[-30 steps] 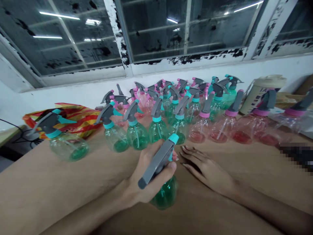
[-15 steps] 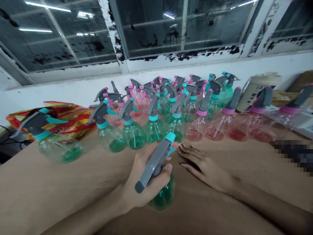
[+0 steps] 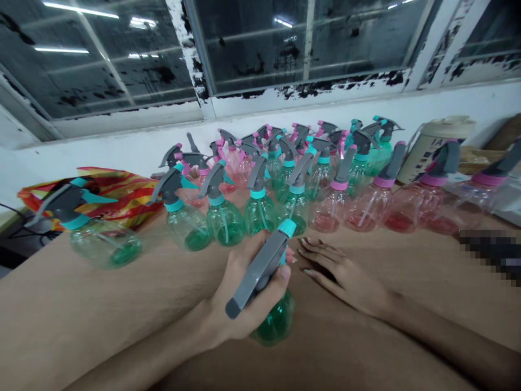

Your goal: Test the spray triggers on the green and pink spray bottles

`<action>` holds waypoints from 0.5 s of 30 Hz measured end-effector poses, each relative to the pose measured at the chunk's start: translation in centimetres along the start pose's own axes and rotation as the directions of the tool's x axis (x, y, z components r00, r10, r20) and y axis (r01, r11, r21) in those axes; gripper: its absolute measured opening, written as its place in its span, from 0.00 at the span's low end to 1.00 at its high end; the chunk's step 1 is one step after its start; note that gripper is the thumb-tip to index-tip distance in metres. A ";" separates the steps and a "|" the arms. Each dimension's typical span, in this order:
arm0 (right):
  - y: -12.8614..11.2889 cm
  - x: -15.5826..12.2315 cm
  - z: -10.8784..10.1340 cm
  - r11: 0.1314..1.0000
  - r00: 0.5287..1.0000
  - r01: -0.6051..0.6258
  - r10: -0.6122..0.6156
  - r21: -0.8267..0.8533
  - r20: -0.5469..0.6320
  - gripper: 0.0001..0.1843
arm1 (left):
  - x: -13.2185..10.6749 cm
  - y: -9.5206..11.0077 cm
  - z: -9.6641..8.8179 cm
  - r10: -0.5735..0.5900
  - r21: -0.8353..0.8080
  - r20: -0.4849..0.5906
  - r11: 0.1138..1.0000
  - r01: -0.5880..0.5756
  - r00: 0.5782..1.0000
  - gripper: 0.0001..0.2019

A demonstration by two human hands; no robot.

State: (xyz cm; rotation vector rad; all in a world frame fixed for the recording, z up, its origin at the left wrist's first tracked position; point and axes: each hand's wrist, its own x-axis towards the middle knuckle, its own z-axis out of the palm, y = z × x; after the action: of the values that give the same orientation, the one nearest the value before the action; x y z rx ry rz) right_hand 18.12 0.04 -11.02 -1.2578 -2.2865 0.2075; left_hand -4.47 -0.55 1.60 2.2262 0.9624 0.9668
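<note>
1. The landmark is the held spray bottle (image 3: 277,320), green in the body with a grey head and turquoise nozzle, at the near, middle part of the tabletop (image 3: 163,309).
2. The left hand (image 3: 234,279) is clamped around the held bottle just under its grey head; the nozzle points away from the person. Whether the base touches the tabletop I cannot tell.
3. The right hand (image 3: 345,277) lies palm down, right of the held bottle and apart from it, fingers stretched out and slightly spread.
4. Beyond the held bottle stand several turquoise-collared bottles (image 3: 224,220); pink-collared bottles (image 3: 329,212) carry the front row on to its right.
5. One lone bottle (image 3: 106,244) stands well to its left, before a red-and-yellow bag (image 3: 136,187).
6. Farther beyond it, a crowded group of sprayers (image 3: 287,146) stands near the wall under a window (image 3: 256,49).
7. Far right of it are a cream container (image 3: 442,136) and, nearer, a dark, pixelated object (image 3: 492,252).
</note>
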 end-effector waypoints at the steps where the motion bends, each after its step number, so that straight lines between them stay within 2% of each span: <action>1: 0.0 0.0 0.0 1.000 1.000 0.003 -0.003 -0.001 -0.004 0.25 | 0.0 0.0 0.0 -0.017 -0.008 -0.004 1.000 0.017 1.000 0.07; 5: 0.0 0.0 0.0 1.000 1.000 0.004 -0.004 0.008 -0.018 0.26 | 0.1 0.0 -0.1 -0.092 -0.014 0.040 0.996 0.092 0.995 0.12; 9: -0.1 0.1 -0.1 1.000 1.000 -0.001 0.001 0.014 -0.011 0.25 | 0.0 -0.1 0.0 -0.093 -0.028 0.047 0.995 0.094 0.995 0.19; 15: 0.0 0.1 -0.1 1.000 1.000 -0.004 0.004 0.011 0.008 0.26 | 0.0 0.0 0.2 -0.085 -0.012 0.031 0.996 0.086 0.996 0.19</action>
State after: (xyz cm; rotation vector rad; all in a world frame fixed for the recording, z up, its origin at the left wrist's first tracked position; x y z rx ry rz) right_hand 18.14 0.13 -10.94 -1.2586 -2.2868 0.2266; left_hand -4.37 -0.60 1.47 2.1643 1.0262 0.8966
